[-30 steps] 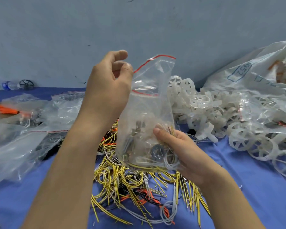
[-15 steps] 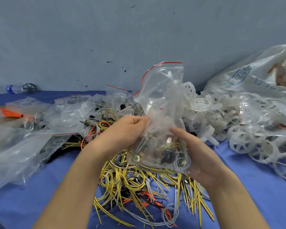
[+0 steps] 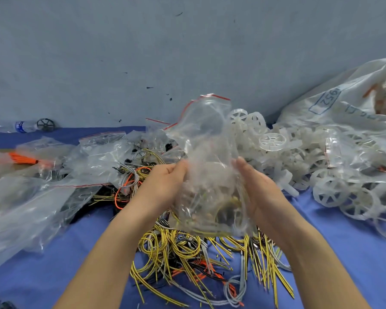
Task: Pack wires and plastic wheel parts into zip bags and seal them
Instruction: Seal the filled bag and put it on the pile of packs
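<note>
Scene: A person's two bare forearms reach over a blue cloth-covered table (image 3: 354, 253) set against a grey-blue wall (image 3: 120, 52), seen from a head-worn camera.
Zip bag: A clear zip bag (image 3: 210, 157) with a red strip at its mouth stands upright between the hands, above the wire pile; its mouth, at the top, gapes open. Wires and small dark parts lie bunched in its bottom, blurred.
Left hand: The left hand (image 3: 163, 184) grips the bag's left side about halfway up, fingers curled into the plastic.
Right hand: The right hand (image 3: 261, 188) cups the bag's right side, thumb lying along the front of the plastic and fingers hidden behind it; how tightly they close cannot be told.
Loose wires: A tangle of yellow, grey, black and orange wires (image 3: 187, 259) spreads on the cloth just below the bag and between the forearms.
Wheel parts: A heap of white plastic wheel parts (image 3: 274, 141) lies to the right of the bag, running on toward the table's right edge.
Large sack: A big translucent sack (image 3: 343, 103) with blue printing slumps behind the wheels at far right.
Left side: Crumpled clear bags (image 3: 42, 197) cover the left of the table, an orange bundle (image 3: 22, 158) among them.
Far left: A plastic bottle (image 3: 13, 127) lies by the wall, a dark wheel (image 3: 45, 124) just beside it.
</note>
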